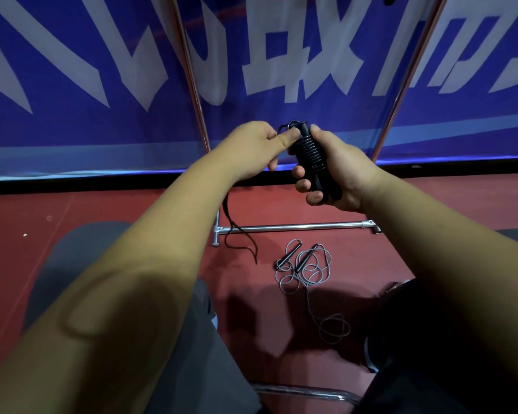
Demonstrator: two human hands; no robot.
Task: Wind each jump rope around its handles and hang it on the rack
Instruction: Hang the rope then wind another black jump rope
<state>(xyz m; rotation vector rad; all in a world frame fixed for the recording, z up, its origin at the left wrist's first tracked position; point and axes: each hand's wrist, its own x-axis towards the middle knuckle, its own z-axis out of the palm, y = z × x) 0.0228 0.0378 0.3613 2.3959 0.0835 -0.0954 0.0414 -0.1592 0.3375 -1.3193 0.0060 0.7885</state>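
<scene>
My right hand (335, 171) grips the two black handles of a black jump rope (310, 155), held together and upright, with many turns of cord wound around them. My left hand (260, 144) pinches the cord at the top of the handles. A loose tail of black cord (237, 231) hangs from under my left wrist down to the floor. A second jump rope (304, 270), grey cord with two dark handles, lies loosely tangled on the red floor below my hands.
The metal rack stands ahead: its base bar (296, 227) lies on the floor, and two shiny uprights (192, 79) (407, 79) rise in front of a blue banner (72, 85). My grey-trousered knees fill the lower view, with a chair's metal tube (305, 392) at the bottom.
</scene>
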